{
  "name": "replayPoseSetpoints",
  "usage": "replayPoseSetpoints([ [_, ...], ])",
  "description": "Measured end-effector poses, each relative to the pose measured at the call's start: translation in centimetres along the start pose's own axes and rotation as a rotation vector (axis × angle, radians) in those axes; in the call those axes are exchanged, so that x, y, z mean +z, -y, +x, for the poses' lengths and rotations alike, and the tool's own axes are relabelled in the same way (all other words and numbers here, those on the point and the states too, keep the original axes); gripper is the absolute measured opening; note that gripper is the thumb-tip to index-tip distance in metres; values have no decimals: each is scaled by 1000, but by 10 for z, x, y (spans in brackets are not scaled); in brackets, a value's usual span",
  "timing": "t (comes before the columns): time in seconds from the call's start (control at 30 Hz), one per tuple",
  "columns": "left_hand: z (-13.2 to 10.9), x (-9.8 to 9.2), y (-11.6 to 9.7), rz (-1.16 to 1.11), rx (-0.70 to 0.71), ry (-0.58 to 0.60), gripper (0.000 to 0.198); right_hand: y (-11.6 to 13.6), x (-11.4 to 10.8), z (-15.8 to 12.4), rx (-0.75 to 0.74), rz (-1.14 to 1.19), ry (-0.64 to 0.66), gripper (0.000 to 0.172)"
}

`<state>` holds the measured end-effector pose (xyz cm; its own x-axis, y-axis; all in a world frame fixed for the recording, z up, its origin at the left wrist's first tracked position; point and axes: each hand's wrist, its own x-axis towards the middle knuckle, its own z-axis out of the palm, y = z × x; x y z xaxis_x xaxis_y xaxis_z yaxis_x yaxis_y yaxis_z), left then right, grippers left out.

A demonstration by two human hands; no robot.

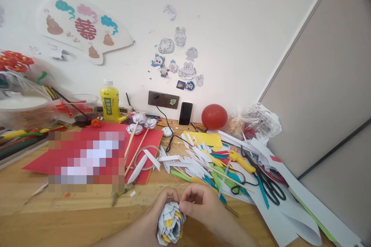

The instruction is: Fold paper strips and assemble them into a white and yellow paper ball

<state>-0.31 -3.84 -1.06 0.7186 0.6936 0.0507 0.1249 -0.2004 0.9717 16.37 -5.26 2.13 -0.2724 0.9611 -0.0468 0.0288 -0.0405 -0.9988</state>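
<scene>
A ring-shaped folded-paper piece (pixel 170 220), white with some yellow units, sits low in the middle of the view, above the wooden tabletop. My left hand (pixel 158 206) is closed round its left and far side, partly hidden behind it. At its upper right edge, my right hand (pixel 199 202) has thumb and forefinger pinched together, touching the paper. Whether a separate small piece lies in that pinch cannot be made out. Just beyond my hands lies a loose heap of folded strips (pixel 191 166) in white, green, blue and yellow.
On the right lie a yellow glue gun (pixel 242 161) with its cord, black scissors (pixel 274 191) and white paper sheets (pixel 290 214). Red paper (pixel 101 133) with paper flowers (pixel 139 119) covers the left. Against the wall stand a yellow bottle (pixel 110 102), a phone (pixel 186 114) and a red balloon (pixel 214 116).
</scene>
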Motion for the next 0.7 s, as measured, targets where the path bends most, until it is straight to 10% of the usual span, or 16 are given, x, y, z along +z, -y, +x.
replayPoseSetpoints([
  [0.37,-1,-1,1,-12,73,10,43,-1,1,-1,-10,-68,-2,20],
  [0.7,4,6,3,183,101,-272,48,-4,8,0,-253,-483,-267,14],
])
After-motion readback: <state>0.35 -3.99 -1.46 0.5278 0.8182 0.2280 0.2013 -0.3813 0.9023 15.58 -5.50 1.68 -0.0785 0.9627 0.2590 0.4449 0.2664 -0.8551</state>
